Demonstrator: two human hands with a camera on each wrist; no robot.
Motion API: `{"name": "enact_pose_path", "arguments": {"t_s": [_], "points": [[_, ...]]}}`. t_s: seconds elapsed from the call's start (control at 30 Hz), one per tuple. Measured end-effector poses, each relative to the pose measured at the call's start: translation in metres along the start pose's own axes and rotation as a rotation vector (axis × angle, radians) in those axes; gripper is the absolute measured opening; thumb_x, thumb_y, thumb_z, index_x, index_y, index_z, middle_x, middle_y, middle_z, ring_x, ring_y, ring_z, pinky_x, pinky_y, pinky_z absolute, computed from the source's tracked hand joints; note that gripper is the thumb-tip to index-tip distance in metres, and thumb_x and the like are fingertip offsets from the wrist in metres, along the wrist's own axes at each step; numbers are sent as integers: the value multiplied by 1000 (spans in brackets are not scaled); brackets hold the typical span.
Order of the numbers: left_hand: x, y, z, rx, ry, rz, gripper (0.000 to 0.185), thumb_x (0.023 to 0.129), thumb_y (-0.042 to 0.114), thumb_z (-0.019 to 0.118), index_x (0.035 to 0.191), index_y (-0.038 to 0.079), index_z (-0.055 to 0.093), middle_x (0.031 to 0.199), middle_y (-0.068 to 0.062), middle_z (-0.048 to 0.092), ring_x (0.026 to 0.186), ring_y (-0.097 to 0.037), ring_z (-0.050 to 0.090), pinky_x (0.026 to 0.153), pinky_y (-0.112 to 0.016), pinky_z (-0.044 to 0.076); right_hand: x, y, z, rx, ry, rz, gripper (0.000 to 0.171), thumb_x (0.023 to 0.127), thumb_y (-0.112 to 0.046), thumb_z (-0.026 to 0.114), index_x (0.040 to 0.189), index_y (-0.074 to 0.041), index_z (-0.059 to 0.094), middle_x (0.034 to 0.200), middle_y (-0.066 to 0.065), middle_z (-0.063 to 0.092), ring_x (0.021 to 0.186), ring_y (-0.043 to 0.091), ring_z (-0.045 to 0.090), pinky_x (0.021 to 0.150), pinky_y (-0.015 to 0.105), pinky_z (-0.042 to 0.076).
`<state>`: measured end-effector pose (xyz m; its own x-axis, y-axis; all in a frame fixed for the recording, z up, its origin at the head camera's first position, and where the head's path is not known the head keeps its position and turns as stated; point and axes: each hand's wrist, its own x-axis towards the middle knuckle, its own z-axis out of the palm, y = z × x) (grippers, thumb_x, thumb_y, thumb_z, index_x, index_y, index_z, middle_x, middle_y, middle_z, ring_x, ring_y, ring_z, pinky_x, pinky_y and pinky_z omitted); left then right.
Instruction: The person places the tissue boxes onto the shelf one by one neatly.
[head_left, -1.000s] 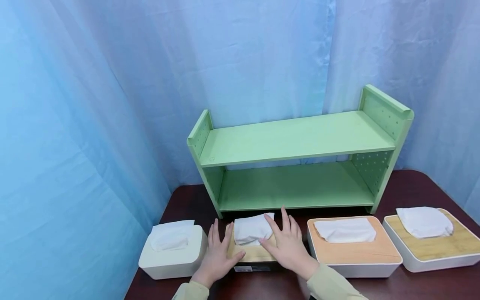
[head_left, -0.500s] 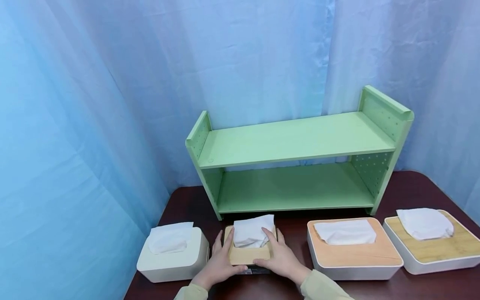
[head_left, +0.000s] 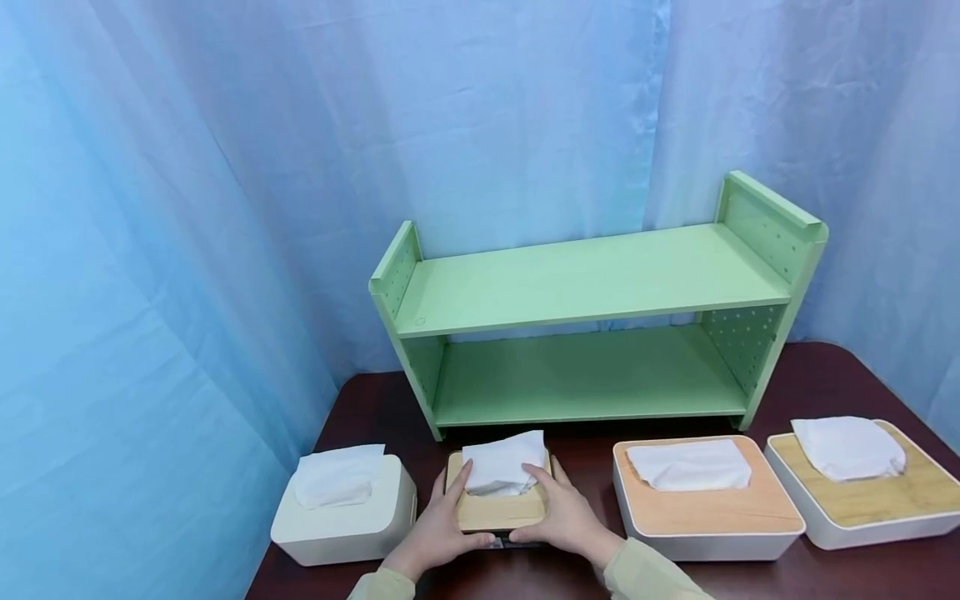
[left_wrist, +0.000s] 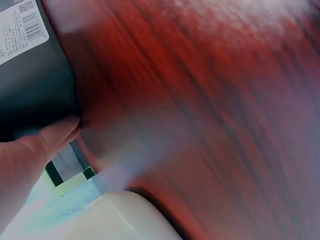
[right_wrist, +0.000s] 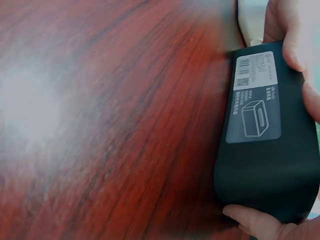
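Observation:
A small tissue box (head_left: 491,510) with a pale wooden lid and a dark body stands on the dark wooden table (head_left: 375,408), in front of the green shelf. A white tissue (head_left: 504,462) sticks out of its lid. My left hand (head_left: 442,527) grips its left side and my right hand (head_left: 564,517) grips its right side, thumbs at the near face. In the right wrist view, the dark labelled face of the tissue box (right_wrist: 270,140) lies between my fingertips (right_wrist: 295,47) and thumb. The left wrist view is blurred and shows the dark tissue box (left_wrist: 25,80) beside my thumb.
A green two-tier shelf (head_left: 592,283) stands empty at the back of the table. A white tissue box (head_left: 345,521) sits to the left. An orange-lidded box (head_left: 712,508) and a bamboo-lidded box (head_left: 870,500) sit to the right. Blue curtains hang all round.
Both hands lay flat over the lid a second ago; they have drawn back and closed round the box's sides. The box has barely shifted.

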<state>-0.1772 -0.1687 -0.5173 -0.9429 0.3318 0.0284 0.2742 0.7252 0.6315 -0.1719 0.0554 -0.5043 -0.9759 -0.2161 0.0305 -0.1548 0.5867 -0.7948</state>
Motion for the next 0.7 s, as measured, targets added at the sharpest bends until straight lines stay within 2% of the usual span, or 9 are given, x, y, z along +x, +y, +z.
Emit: {"name": "enact_pose_path", "arguments": {"t_s": [0.23,0.37,0.53,0.7], "points": [[-1,2,1,-41,23,-19,110,65,43,85,151,14,23,146,-41,15,127,-51,37,93,-57,42,2,-2,-2,35,-15,15,96,51,-26,93,134,-4,51,143,43,21,118,49,48,91,56,44],[2,5,0,-70,57,-17,113,61,42,87,151,12,25,148,-38,13,131,-49,33,96,-56,41,3,-5,-4,39,13,10,95,48,-21,94,131,-4,53,145,41,22,120,47,47,93,53,43],[9,11,-6,-78,125,21,111,60,39,89,150,11,29,149,-37,12,135,-47,28,98,-54,41,7,-13,-9,53,94,-38,94,46,-16,94,131,-5,54,148,36,20,124,44,45,94,50,44],[21,22,-18,-80,195,62,104,60,30,90,146,12,36,151,-33,12,135,-45,29,97,-52,42,16,-22,-21,65,130,-70,94,50,-11,93,134,-7,51,152,32,15,127,44,42,90,46,46]]}}
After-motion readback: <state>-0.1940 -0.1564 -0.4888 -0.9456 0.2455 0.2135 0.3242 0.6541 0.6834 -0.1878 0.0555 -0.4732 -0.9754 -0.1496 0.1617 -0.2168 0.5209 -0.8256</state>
